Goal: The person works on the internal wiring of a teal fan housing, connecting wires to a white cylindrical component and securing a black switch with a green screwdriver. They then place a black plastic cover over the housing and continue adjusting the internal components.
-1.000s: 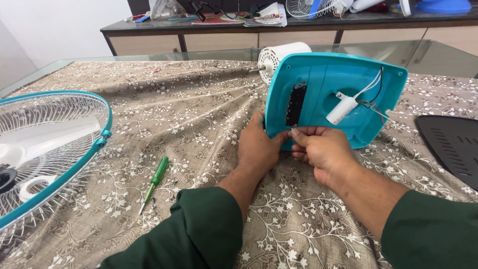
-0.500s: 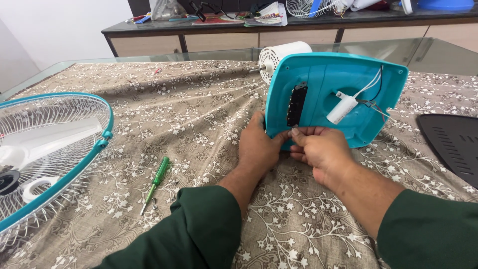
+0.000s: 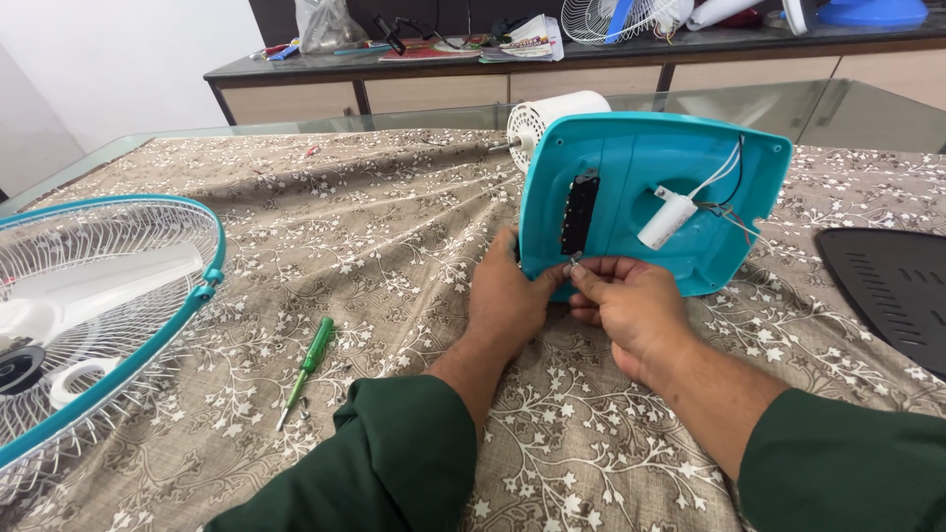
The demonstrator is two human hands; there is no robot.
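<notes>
**Hands at the lower edge of the upturned fan base**

Going left to right, at nine o'clock we see the teal-rimmed fan guard (image 3: pixel 99 315) lying flat on the floral cloth (image 3: pixel 325 207) that covers the bench, and a green screwdriver (image 3: pixel 307 363) near seven o'clock of the hands.

Our left hand (image 3: pixel 507 300) lies flat-fingered against the left lower edge of the teal fan base (image 3: pixel 650 202), bracing it on edge. Our right hand (image 3: pixel 631 305) is just beside it, fingertips pinched closed on something small and pale at the base's bottom rim, under the black switch block (image 3: pixel 579 215); we cannot tell what it is. The base stands at twelve o'clock of both hands, touching them.

At three o'clock lies a black plastic cover (image 3: pixel 892 286).

Risks, as we judge them: the tilted base could tip if the bracing hand slackens, and a dropped small part would vanish in the patterned cloth. The loose wires by the white capacitor (image 3: pixel 668 219) could snag.
</notes>
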